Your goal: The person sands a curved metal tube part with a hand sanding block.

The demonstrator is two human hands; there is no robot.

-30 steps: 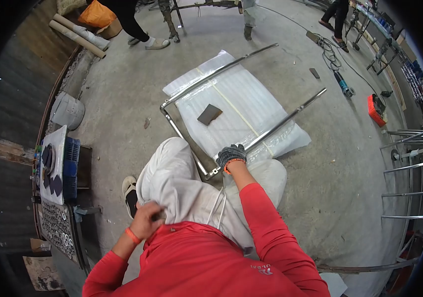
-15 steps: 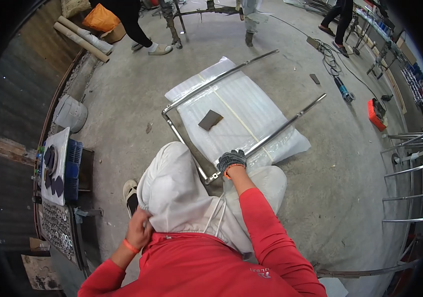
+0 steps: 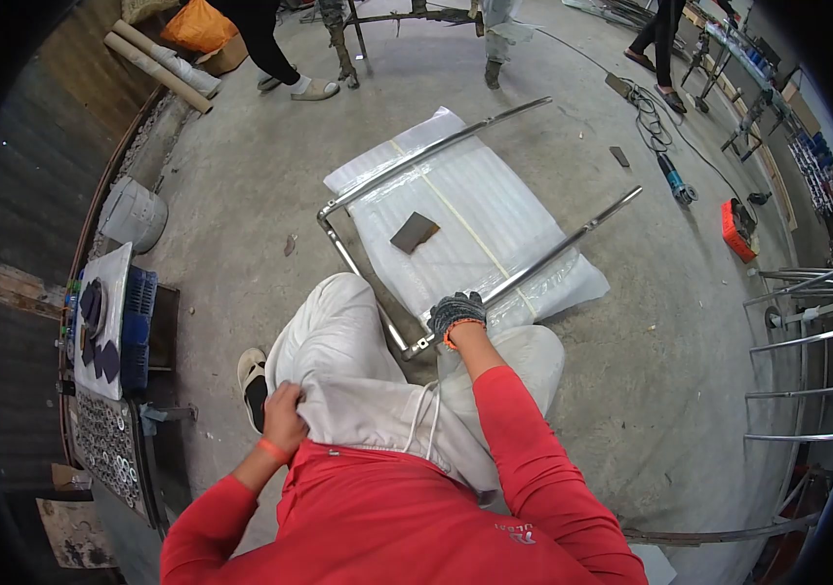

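A U-shaped frame of shiny metal tube (image 3: 538,265) lies over a sheet of white padded wrapping (image 3: 475,195) on the floor. My right hand (image 3: 456,314), in a dark grey knitted glove, is closed around the near tube close to its corner joint. My bare left hand (image 3: 286,417) is at my left hip, its fingers closed on the cloth of my light trousers (image 3: 329,336). On the wrapping, between the two long tubes, rests a small dark brown rectangular pad (image 3: 415,233).
An angle grinder (image 3: 675,178) with its cable and an orange-red tray (image 3: 739,231) lie at the right. Metal frames (image 3: 797,341) stand at the right edge. Left are a white bucket (image 3: 134,214) and a bench (image 3: 109,439) of small rings. Two other people stand farther back.
My left hand has shifted slightly up and right and draws the trouser cloth outward. The right hand and the tube frame stay put. The person at the far right has shifted a foot.
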